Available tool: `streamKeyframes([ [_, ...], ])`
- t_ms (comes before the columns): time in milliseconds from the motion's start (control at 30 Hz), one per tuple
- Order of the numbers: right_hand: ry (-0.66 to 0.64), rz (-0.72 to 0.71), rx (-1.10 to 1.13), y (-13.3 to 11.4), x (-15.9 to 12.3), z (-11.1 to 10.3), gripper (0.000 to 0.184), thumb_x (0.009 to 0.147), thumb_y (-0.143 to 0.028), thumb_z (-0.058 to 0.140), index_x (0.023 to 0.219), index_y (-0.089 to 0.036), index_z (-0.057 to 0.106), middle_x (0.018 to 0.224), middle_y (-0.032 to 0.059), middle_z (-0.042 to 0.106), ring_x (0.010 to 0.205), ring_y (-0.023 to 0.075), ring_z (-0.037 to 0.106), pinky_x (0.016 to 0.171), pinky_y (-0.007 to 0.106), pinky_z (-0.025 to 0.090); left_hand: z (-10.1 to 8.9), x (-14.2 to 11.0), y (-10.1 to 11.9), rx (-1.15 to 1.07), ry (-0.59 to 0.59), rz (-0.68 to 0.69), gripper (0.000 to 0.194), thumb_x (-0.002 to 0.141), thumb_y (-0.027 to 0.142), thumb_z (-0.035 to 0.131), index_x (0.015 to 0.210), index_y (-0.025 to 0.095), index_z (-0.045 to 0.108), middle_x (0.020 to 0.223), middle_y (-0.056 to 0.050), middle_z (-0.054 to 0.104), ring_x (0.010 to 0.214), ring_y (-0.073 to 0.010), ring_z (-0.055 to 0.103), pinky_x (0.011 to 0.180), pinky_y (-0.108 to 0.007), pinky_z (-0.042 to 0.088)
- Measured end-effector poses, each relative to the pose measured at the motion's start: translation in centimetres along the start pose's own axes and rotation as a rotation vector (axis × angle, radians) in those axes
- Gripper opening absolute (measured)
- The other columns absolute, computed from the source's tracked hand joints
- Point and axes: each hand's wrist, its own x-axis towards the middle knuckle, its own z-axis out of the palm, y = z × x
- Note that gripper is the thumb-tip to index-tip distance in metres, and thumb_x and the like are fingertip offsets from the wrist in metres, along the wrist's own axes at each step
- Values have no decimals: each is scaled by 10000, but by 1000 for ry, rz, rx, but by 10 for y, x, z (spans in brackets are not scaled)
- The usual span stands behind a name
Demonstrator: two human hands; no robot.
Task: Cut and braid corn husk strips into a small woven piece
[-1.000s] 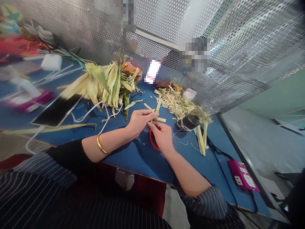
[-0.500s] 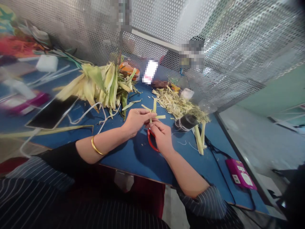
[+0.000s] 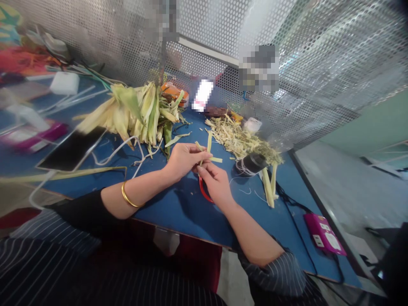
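Pale green corn husk strips (image 3: 209,142) cross one another between my hands above the blue table. My left hand (image 3: 183,161), with a gold bangle on its wrist, pinches the strips near where they cross. From below, my right hand (image 3: 216,182) pinches a strip end, its fingertips close to the left ones. A red handle (image 3: 205,192), which looks like that of scissors, shows beside and beneath my right hand; the rest of it is hidden. Right of my hands lies a spool of dark thread (image 3: 251,164) with white thread wound round it.
A bundle of corn husks (image 3: 140,110) lies at the back left, near a phone (image 3: 72,148) with a white cable. Shredded husk (image 3: 232,138) is heaped at the back right. A pink power strip (image 3: 325,233) sits at right. Behind stands a perforated metal screen (image 3: 210,55).
My fingers have shifted slightly round the crossed strips, and the strips have turned a little. Both hands keep their pinch in nearly the same place.
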Motion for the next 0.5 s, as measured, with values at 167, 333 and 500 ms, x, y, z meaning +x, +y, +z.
streamKeyframes([
  [167, 58, 62, 6, 5, 1, -1, 231, 851, -353, 520, 732, -195, 639, 700, 8, 606, 736, 158, 561, 762, 294, 452, 0, -1, -4, 9, -95, 20, 218, 659, 287, 759, 798, 134, 689, 557, 15, 576, 448, -52, 437, 447, -221, 360],
  [333, 19, 5, -15, 1, 1, -2, 239, 838, -312, 535, 636, -195, 589, 697, 6, 601, 726, 151, 551, 744, 283, 440, 4, -2, -4, -29, -14, -1, 158, 677, 254, 743, 752, 138, 667, 606, -2, 630, 414, -53, 444, 415, -229, 357],
  [500, -28, -6, 5, -1, 0, -1, 276, 846, -335, 536, 608, -196, 537, 708, 2, 611, 729, 146, 560, 741, 280, 452, 4, -2, -2, -34, 16, -42, 160, 686, 260, 738, 755, 134, 667, 663, -23, 672, 427, -60, 478, 402, -223, 358],
])
